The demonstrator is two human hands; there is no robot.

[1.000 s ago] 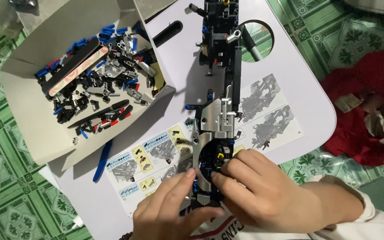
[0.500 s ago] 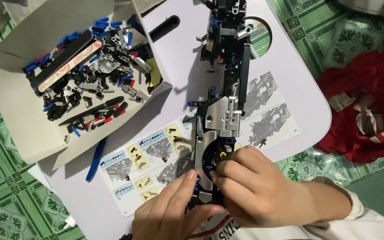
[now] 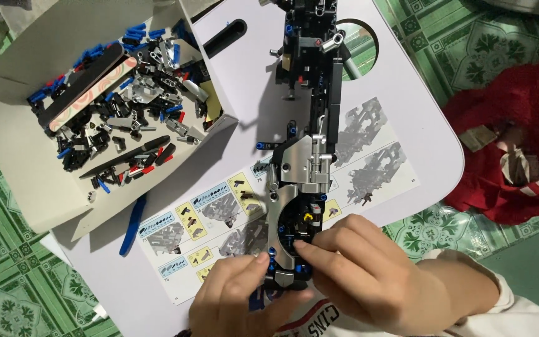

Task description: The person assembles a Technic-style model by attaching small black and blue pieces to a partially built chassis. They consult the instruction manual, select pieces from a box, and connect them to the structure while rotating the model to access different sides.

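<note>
Many small parts [image 3: 120, 118] fill the cardboard box [image 3: 26, 168]; both hands, left hand [image 3: 241, 299] and right hand [image 3: 363, 281], grip the model [image 3: 301, 181].

Two bare hands sit close together, fingers curled inward. The left hand [image 3: 235, 302] lies palm down; the right hand [image 3: 369, 274] (wrist bent inward) pinches with its fingertips.

Model's [image 3: 304, 156] near end hidden (far end cropped).

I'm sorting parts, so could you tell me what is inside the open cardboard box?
The cardboard box holds loose building pieces, black, grey, blue and red, and a long patterned strip. Whatever lies beneath the pile is covered.
</note>
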